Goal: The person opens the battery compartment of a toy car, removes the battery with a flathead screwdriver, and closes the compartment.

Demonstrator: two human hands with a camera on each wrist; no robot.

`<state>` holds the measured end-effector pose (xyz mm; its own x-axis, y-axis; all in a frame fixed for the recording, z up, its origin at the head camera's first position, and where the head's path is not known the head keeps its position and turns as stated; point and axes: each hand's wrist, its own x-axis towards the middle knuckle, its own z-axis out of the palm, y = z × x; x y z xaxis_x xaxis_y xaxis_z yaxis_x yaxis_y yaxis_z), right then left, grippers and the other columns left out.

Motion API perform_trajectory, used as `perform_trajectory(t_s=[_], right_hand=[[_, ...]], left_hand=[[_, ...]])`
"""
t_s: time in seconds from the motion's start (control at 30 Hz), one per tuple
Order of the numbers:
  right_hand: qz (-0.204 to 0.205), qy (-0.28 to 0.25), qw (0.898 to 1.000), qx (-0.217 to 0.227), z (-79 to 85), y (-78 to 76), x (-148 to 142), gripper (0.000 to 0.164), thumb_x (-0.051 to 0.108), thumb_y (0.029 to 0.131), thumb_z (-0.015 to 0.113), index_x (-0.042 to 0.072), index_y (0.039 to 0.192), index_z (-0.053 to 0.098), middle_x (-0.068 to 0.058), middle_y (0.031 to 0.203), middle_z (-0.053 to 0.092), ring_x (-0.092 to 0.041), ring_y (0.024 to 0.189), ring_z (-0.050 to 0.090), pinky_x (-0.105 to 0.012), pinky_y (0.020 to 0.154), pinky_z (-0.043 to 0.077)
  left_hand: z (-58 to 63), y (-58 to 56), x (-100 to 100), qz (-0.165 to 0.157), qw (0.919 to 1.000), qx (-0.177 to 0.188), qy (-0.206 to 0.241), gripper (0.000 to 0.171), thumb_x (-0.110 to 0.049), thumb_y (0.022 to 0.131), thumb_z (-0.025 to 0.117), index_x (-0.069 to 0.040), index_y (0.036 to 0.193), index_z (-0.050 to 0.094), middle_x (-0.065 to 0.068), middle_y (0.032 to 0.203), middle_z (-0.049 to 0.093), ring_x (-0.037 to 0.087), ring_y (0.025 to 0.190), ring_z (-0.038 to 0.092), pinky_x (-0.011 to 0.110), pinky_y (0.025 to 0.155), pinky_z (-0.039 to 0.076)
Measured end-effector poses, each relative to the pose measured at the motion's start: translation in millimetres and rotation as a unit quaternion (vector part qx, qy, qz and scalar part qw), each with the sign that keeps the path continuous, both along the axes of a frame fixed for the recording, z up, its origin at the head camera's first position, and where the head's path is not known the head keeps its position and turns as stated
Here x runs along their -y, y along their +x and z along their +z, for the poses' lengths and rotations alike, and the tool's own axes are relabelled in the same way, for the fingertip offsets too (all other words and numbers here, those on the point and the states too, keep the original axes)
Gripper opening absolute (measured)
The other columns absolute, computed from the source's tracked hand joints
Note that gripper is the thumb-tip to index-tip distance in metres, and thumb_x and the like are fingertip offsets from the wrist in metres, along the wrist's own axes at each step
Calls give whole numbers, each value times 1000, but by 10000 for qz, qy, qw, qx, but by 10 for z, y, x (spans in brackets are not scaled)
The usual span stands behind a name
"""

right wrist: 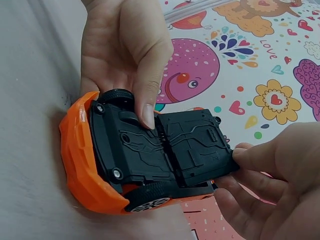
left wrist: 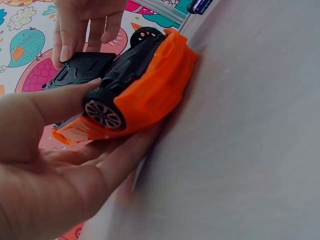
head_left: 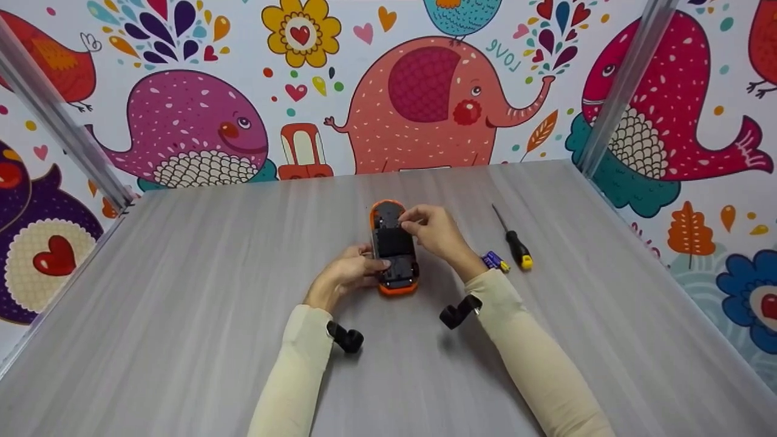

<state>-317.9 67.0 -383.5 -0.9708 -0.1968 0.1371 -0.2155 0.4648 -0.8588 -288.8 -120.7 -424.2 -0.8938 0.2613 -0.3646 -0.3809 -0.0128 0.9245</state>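
An orange toy car (head_left: 398,290) lies upside down above the middle of the table, its black underside facing up. My left hand (head_left: 349,270) grips it from the left, thumb on the underside and fingers beneath the orange body, as the left wrist view shows. A flat black cover (right wrist: 200,145) on the underside stands tilted up from the chassis. My right hand (head_left: 434,232) pinches this cover at its outer corner between thumb and fingers. Two wheels (left wrist: 104,115) show in the left wrist view. What lies under the cover is hidden.
Right of the hands lies a screwdriver (head_left: 516,246) with a black and yellow handle. Small purple-and-yellow batteries (head_left: 495,261) lie beside it, near the right wrist. The grey table (head_left: 212,291) meets a wall (head_left: 315,91) printed with cartoon animals.
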Motion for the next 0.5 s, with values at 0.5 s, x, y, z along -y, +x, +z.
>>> perform_trajectory(t_s=[0.5], right_hand=[[73, 91, 9998, -146, -26, 1, 13, 11, 7, 96, 65, 5, 101, 75, -12, 93, 72, -13, 70, 57, -22, 60, 47]], left_hand=[[-13, -5, 13, -65, 9999, -112, -50, 56, 1, 94, 62, 4, 146, 40, 23, 138, 58, 26, 114, 66, 43, 100, 54]])
